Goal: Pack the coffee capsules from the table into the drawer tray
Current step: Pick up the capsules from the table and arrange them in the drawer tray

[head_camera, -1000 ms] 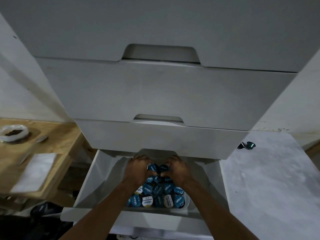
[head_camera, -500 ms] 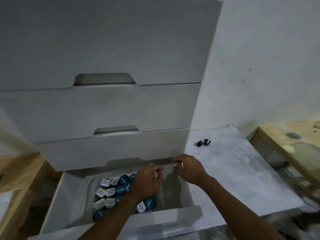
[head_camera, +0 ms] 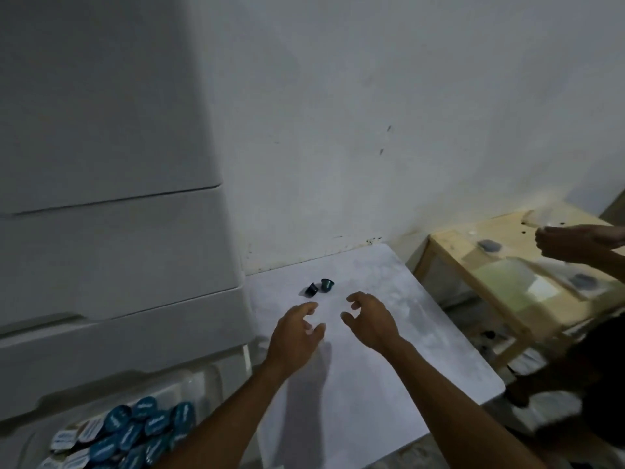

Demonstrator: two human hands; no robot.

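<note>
Two dark capsules lie on the white table (head_camera: 389, 360) near the wall: a black one (head_camera: 311, 289) on its side and a teal one (head_camera: 326, 285) beside it. My left hand (head_camera: 296, 333) hovers just in front of them, fingers spread and holding nothing. My right hand (head_camera: 370, 318) is next to it, also spread with nothing in it. At the lower left the open drawer's clear tray (head_camera: 199, 384) holds several blue and white capsules (head_camera: 135, 431).
The white drawer cabinet (head_camera: 111, 231) stands to the left of the table. A white wall is behind. A wooden table (head_camera: 507, 265) with bags and small items stands at the right, where another person's hand (head_camera: 571, 242) reaches in.
Both my hands have left the drawer tray and moved right, over the white table, toward the two capsules. My view has swung right, away from the drawer.
</note>
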